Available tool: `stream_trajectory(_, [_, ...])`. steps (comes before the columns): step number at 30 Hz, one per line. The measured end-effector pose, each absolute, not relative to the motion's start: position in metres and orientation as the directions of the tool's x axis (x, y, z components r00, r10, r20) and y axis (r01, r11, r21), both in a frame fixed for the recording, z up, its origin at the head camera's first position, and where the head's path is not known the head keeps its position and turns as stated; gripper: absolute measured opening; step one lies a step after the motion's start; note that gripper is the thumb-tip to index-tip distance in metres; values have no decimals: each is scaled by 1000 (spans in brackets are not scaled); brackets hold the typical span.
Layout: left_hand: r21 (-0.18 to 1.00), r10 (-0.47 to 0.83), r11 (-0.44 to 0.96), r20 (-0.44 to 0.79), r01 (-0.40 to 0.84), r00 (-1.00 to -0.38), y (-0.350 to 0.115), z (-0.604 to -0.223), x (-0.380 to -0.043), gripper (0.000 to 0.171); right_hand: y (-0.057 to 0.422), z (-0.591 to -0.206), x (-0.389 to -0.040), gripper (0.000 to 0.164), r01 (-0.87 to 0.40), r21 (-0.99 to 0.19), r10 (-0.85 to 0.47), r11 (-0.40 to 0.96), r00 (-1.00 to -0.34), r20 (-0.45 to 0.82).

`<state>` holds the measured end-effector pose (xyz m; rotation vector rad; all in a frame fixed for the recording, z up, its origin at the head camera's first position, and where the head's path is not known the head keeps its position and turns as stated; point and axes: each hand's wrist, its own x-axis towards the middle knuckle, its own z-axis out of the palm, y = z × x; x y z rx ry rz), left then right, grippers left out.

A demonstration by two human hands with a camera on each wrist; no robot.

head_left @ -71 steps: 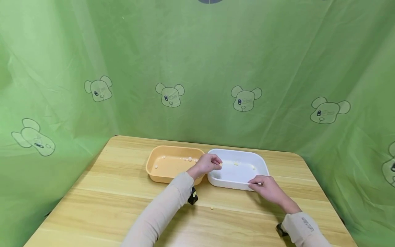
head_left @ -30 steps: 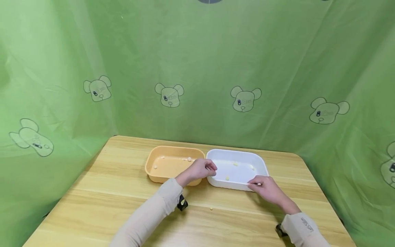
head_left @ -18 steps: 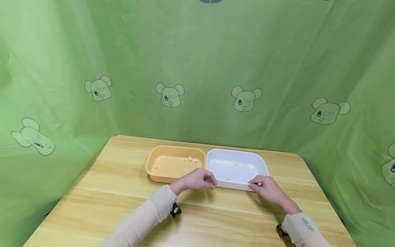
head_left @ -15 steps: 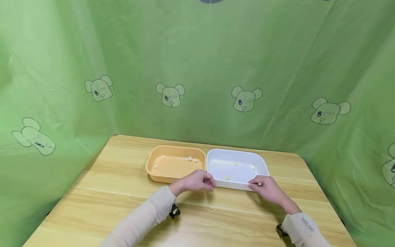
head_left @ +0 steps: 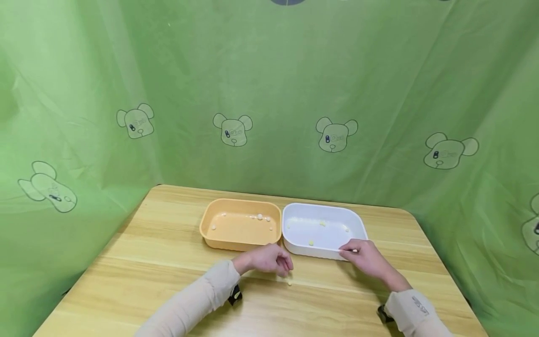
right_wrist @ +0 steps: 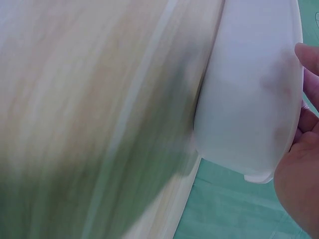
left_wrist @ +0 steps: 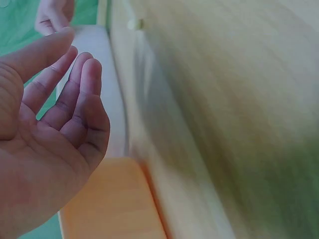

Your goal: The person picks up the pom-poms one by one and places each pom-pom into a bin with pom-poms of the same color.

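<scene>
My left hand [head_left: 269, 260] hovers over the table in front of the two plastic trays, fingers loosely bent, with nothing held. Just beyond its fingertips a small pale yellow ball [head_left: 289, 284] lies on the wood; the left wrist view shows the same ball [left_wrist: 135, 24] past the thumb. The right hand [head_left: 366, 257] pinches the near rim of the white tray [head_left: 316, 253] by its right corner, thumb on the rim in the right wrist view. Several small yellow pieces [head_left: 311, 243] lie inside that tray.
An orange tray [head_left: 236, 245] stands directly left of the white one, with several whitish balls [head_left: 259, 216] of different sizes in it. Both sit toward the back of the wooden table [head_left: 139, 262]. A green curtain [head_left: 269, 70] with bear faces hangs behind.
A yellow piece left the left hand's fingers into the white tray. That hand then drew back toward me, down over the table by the loose ball. The right hand stayed on the rim.
</scene>
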<state>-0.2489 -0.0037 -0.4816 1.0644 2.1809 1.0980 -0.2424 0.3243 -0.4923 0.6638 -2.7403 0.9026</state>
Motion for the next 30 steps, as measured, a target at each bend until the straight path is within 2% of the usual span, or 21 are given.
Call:
stream_trajectory(13, [696,816,469,-105,543,-569,7,-502,-243,18,322,-489,-240,4,-446,-526,-344,724,-895,285])
stream_trajectory(23, [590,821,501,-92,633,-564,13,-504,-242,16,321,-489,-239,5,-461,-525,-352,715,-887,300])
stream_trajectory(30, [559,822,508,-87,655,-563,14,-504,-241,14,321,-488,-239,5,-465,-517,-355,719,-885,302])
